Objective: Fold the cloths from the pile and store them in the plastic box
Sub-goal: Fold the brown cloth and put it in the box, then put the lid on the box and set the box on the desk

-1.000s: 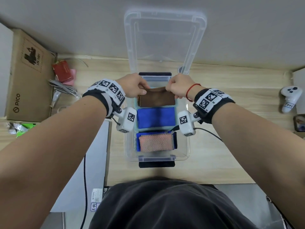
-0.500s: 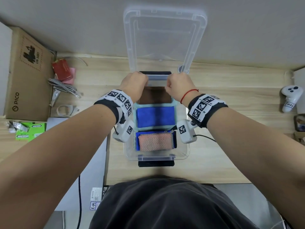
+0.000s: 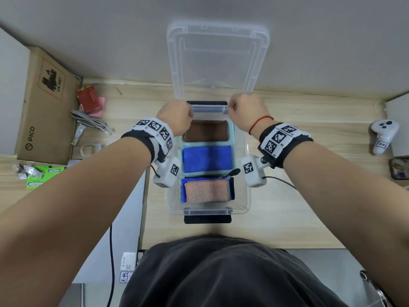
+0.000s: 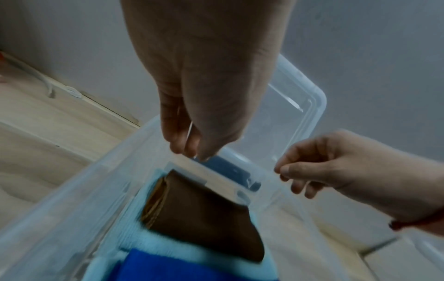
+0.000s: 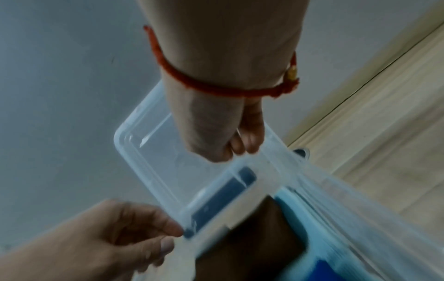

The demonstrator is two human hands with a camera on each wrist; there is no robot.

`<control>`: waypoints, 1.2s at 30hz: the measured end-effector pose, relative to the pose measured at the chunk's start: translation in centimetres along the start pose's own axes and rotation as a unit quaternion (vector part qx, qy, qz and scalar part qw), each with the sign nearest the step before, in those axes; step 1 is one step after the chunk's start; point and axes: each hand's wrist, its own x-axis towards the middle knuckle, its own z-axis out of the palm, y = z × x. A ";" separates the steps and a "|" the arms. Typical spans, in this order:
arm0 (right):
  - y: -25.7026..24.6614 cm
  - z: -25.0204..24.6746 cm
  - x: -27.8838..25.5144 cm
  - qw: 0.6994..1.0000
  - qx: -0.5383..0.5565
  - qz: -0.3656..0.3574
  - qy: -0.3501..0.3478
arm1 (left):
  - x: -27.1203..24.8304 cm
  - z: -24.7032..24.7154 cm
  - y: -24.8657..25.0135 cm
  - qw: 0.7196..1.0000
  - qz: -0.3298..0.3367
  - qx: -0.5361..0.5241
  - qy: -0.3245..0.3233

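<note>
— Moved: both hands off the brown cloth [image 3: 207, 134], now at the lid [image 3: 218, 60].
— Fingers?
— Left hand [image 3: 174, 117], right hand [image 3: 246, 111]: curled, pinching lid corners, likely to close. Cloths folded inside plastic box [image 3: 247, 196].

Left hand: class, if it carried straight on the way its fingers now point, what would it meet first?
Probably the clear plastic lid propped up behind the clear plastic box. The left hand sits at the box's far rim, fingers pointing away from the person; depth is unclear, so it may touch already.
</note>
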 end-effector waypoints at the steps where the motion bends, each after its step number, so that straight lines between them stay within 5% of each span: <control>1: 0.4 -0.9 0.2 0.998 0.042 0.031 0.047 | -0.1 -0.8 0.0 0.999 -0.014 -0.020 0.032; 6: 2.0 -2.8 1.2 0.946 0.214 0.219 0.103 | -0.8 -3.0 0.0 0.994 -0.035 -0.052 0.091; 10: 2.2 -3.7 1.3 0.864 0.465 0.190 0.030 | -2.0 -3.4 0.5 0.992 -0.029 -0.073 0.102; 12: 1.9 -4.1 1.0 0.850 0.499 0.165 0.027 | -3.1 -4.0 0.8 0.987 -0.040 -0.110 0.112; 15: 1.9 -4.4 0.2 0.853 0.502 0.140 0.028 | -5.2 -4.7 1.4 0.975 -0.068 -0.160 0.139; 20: 1.7 -4.3 -2.1 0.937 0.347 0.031 0.006 | -8.6 -5.2 2.7 0.959 -0.110 -0.207 0.158; 27: 3.6 -7.0 -7.7 0.938 0.319 -0.002 0.138 | -13.4 -3.6 5.2 0.957 -0.141 -0.182 0.179; 36: 13.6 -10.0 -16.6 0.918 0.311 0.045 0.241 | -15.3 -0.1 16.2 0.957 -0.096 -0.216 0.167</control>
